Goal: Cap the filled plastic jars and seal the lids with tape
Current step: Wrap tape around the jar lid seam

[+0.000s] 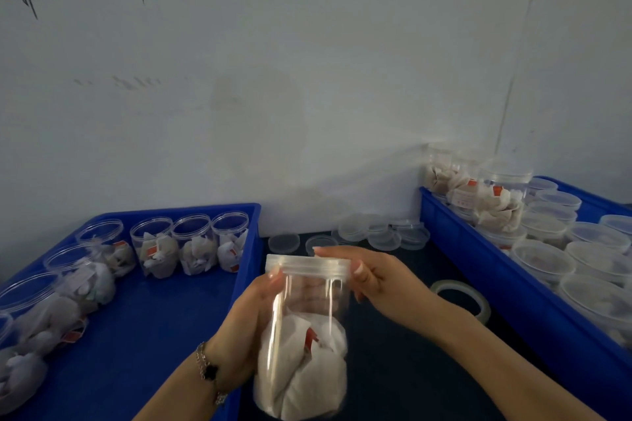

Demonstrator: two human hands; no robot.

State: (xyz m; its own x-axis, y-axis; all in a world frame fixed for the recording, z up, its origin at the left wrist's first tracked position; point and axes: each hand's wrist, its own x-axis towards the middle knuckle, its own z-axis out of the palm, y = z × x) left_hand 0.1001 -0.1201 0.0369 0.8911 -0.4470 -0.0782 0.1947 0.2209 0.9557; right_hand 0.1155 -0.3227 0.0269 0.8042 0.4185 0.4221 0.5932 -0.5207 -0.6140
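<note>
While my left hand (246,318) wraps the body of the jar (301,345), fingers curled round the clear wall, my right hand (372,278) grips the lid (307,265) at its rim, thumb and fingers bent over the edge. Jar is held up over the dark table (410,369), between the two crates, tea-bag packets sitting in the bottom half. Lid looks seated on the mouth; can't tell if it's fully screwed down.

Status as I read it:
- this jar: capping in progress, no tape on it that I can see
- tape roll (461,297) lies flat on the table just right of my right wrist, untouched
- left blue crate (154,335): rows of filled jars, all open-topped, so still to cap
- right blue crate (513,301): jars with lids on, stacked; whether taped is too blurred to say
- loose spare lids (376,232) piled at the back by the wall

Judgement: well short of done; this lid needs tape next.
</note>
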